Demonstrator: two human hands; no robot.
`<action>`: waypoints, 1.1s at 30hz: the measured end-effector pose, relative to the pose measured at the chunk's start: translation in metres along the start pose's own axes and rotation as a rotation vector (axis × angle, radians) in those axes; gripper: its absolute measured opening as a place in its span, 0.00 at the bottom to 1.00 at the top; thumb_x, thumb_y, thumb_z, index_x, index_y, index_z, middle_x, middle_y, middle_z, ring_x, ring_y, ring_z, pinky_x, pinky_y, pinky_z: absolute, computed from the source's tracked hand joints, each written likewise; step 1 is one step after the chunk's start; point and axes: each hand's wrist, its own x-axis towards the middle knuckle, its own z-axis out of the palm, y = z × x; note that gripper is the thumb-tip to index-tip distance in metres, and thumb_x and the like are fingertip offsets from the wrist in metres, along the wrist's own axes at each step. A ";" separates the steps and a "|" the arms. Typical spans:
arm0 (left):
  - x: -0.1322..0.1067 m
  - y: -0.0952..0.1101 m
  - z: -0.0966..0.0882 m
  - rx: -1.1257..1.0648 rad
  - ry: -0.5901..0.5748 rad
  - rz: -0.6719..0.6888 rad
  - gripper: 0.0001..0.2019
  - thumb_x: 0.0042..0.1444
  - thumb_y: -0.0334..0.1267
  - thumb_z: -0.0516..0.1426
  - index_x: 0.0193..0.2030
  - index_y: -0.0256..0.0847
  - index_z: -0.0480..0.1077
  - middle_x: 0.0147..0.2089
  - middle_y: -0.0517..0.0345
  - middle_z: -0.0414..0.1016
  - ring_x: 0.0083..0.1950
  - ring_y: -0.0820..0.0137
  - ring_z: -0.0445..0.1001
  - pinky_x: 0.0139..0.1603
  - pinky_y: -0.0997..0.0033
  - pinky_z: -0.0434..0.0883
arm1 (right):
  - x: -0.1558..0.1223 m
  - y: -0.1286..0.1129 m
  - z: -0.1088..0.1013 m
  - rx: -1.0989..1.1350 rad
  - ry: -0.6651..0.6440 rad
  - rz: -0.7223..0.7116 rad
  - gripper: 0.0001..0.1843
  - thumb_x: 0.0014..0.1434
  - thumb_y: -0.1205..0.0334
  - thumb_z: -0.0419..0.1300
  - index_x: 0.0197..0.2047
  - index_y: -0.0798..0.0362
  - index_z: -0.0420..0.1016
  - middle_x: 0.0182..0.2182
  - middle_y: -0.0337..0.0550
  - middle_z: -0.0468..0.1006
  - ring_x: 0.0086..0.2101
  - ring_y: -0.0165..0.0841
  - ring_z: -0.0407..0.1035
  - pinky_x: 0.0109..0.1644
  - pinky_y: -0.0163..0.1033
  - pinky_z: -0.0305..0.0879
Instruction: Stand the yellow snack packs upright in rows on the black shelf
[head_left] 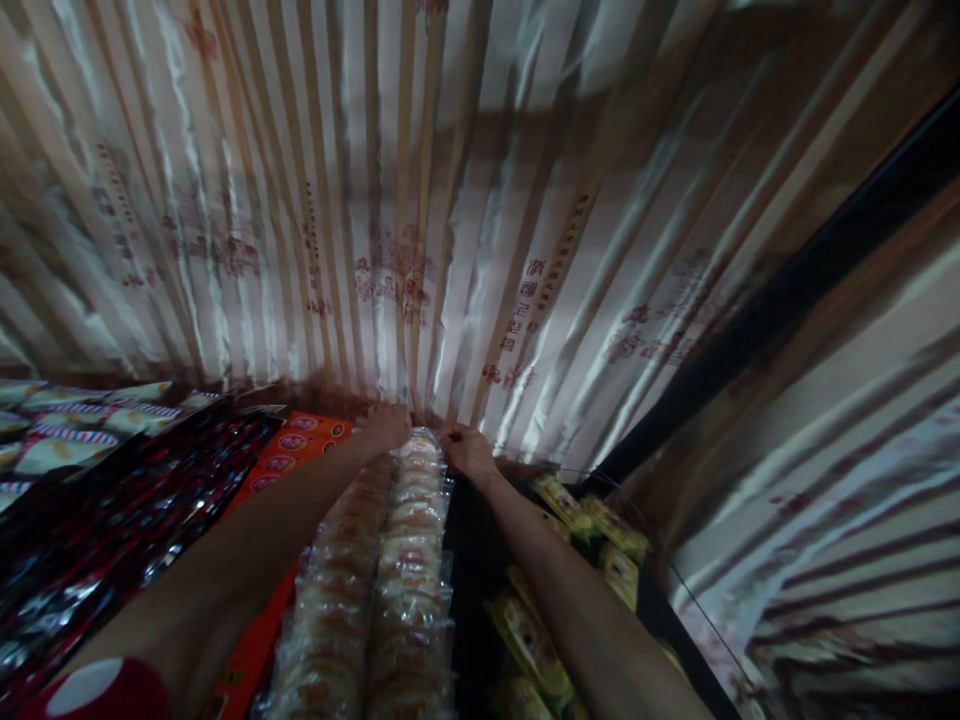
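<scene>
Two long rows of round pastries in clear wrappers (409,600) run away from me, packed on edge. Both arms reach to their far end, beside the wrinkled printed wall sheet. My left hand (388,426) curls at the far left of the rows, its fingertips partly hidden. Opposite it, my right hand (471,455) is closed, thumb and fingers bent in at the right edge. A wrapped pastry (421,442) at the end of the right row lies between the hands, and both appear to grip its sides. The dim light blurs the exact contact.
An orange printed box or sheet (289,450) lies left of the rows, then dark shiny packets (150,520) and white packets (71,440). Yellow wrapped packets (532,640) sit on a dark surface at right. A black pole (765,310) slants across the printed sheeting (420,200).
</scene>
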 end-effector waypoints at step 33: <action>-0.030 -0.009 0.002 0.021 0.075 0.277 0.08 0.49 0.28 0.52 0.30 0.40 0.73 0.37 0.54 0.74 0.47 0.65 0.67 0.50 0.68 0.63 | -0.028 0.002 -0.010 0.225 -0.129 -0.139 0.07 0.47 0.65 0.56 0.30 0.53 0.73 0.26 0.36 0.75 0.28 0.28 0.68 0.35 0.33 0.64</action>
